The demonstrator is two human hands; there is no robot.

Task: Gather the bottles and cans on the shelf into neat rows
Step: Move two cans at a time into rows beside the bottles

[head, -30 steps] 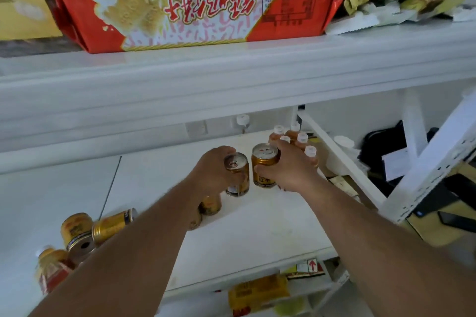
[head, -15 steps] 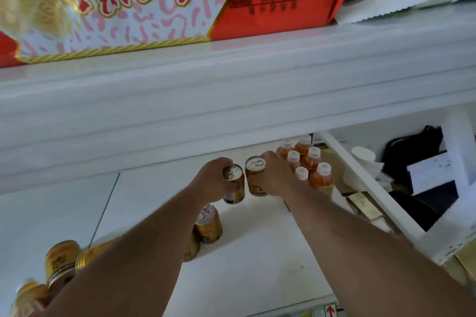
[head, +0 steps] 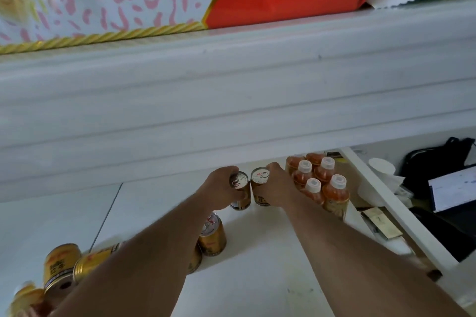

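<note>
Both bare forearms reach forward side by side; the left hand and right hand each curl in a closed grip.

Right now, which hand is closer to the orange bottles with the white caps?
The right hand. It grips a gold can right beside the orange bottles, almost touching them. The left hand grips another can farther away, beyond the right hand.
</note>
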